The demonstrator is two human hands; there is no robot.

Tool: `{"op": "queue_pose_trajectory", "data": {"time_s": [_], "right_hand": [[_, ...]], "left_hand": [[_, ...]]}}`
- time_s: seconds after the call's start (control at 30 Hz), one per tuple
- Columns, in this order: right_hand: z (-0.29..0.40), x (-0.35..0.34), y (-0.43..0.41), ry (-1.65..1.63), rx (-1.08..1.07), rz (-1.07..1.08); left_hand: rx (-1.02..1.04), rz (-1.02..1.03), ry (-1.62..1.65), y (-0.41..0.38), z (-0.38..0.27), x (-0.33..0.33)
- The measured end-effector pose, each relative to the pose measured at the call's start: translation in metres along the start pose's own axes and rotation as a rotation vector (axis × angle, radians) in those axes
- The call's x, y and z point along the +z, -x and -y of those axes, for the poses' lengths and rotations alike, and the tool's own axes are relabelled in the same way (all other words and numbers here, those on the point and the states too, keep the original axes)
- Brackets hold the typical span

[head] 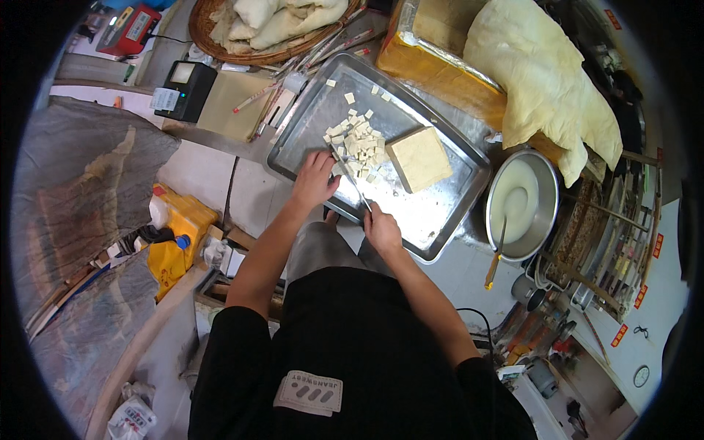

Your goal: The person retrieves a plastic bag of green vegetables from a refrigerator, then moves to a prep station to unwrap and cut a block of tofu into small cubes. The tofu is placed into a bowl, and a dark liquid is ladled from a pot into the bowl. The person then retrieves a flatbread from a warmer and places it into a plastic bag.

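Observation:
A metal tray lies before me, holding a pile of small pale cubes, which look like tofu. Right of the pile sits a large pale block, probably tofu too. My right hand grips the handle of a knife near the tray's lower edge, its blade slanting up and left beside the cubes. My left hand rests by the far end of the blade, fingers bent at the left side of the pile; whether the fingertips hold a piece is hidden.
A steel bowl of whitish liquid with a ladle stands right of the tray. Behind are a yellowish box with pale cloth draped over it and a wicker basket of cloth. Thin sticks lie at the tray's left.

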State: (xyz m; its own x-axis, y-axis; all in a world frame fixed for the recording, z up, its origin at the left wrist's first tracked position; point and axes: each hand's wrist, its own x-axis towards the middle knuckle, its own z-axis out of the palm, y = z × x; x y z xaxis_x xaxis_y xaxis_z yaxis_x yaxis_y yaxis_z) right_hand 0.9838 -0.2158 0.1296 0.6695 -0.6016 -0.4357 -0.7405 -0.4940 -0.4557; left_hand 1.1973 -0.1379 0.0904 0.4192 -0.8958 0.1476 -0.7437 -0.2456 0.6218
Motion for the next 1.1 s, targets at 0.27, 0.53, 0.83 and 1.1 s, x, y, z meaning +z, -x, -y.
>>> {"op": "queue_pose_trajectory", "data": {"time_s": [0.27, 0.53, 0.83, 1.1], "right_hand": [[0.003, -0.016, 0.014, -0.101, 0.043, 0.082], [0.008, -0.016, -0.006, -0.08, 0.052, 0.131], [0.001, 0.003, 0.003, -0.092, -0.001, 0.043], [0.009, -0.017, 0.002, -0.08, -0.006, 0.024]], "left_hand": [[-0.013, 0.013, -0.073, 0.002, 0.0, 0.001], [0.018, 0.005, -0.038, 0.003, 0.002, 0.002], [0.013, 0.017, -0.029, 0.005, 0.002, -0.003], [-0.009, -0.07, 0.007, 0.005, 0.002, -0.001]]}}
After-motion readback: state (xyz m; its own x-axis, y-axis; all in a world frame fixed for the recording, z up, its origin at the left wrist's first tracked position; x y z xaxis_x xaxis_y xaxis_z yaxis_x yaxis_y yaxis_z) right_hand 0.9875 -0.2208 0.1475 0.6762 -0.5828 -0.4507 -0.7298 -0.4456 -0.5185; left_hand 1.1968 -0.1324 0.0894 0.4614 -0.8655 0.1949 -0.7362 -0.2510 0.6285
